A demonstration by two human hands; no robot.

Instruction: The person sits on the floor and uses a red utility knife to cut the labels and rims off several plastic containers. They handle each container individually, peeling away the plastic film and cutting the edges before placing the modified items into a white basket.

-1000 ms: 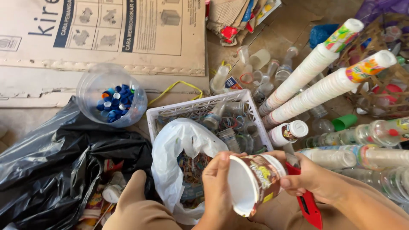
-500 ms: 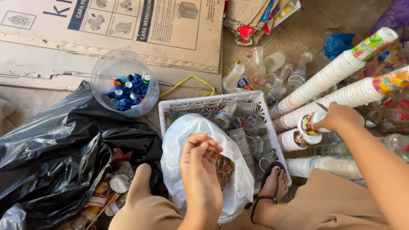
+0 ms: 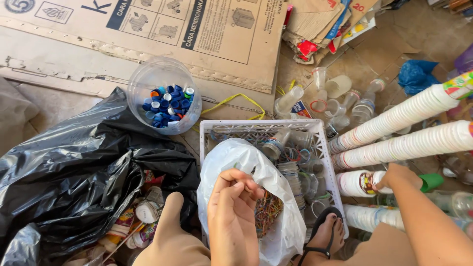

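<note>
My left hand (image 3: 235, 197) hovers over the mouth of a white plastic bag (image 3: 231, 157) that holds many coloured rubber bands (image 3: 266, 210); its fingertips are pinched together, and whether they hold anything is too small to tell. My right hand (image 3: 397, 176) reaches out to the right and rests on the end of a short stack of white paper cups (image 3: 357, 183) lying on its side. The bag sits in a white plastic crate (image 3: 261, 129) with clear cups inside.
Two long stacks of paper cups (image 3: 404, 116) lie at the right. A clear tub of blue bottle caps (image 3: 167, 106) stands behind a black rubbish bag (image 3: 74, 172). Flattened cardboard (image 3: 162, 34) lies at the back; loose clear cups and bottles (image 3: 340, 98) litter the floor. My sandalled foot (image 3: 322, 236) is beside the crate.
One second ago both hands held a single paper cup near my lap. The right hand has since carried it out to the short cup stack; the left moved over the bag.
</note>
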